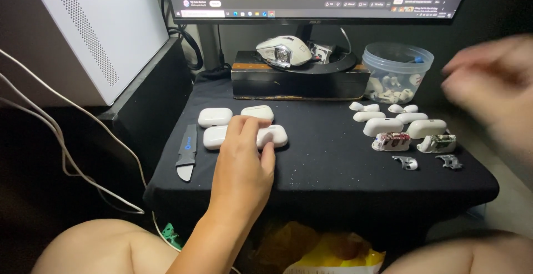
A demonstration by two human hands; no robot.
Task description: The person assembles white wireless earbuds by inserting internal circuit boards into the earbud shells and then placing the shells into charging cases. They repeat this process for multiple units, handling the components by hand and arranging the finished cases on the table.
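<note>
White earbud cases point(239, 124) were pressed under the left hand point(241, 163)'s flat, spread fingers, unopened, while dismantled shells point(405, 127) were laid out beside the blurred, loosely open right hand point(491, 85).

Left hand point(242, 160) is palm down on the black table point(333, 179), fingers point(250, 127) resting over four white earbud cases point(215, 117). A grey pry tool point(186, 152) sits left of those fingers. Right hand point(491, 85) is up and blurred, with opened case parts point(391, 141) below its fingers.
</note>
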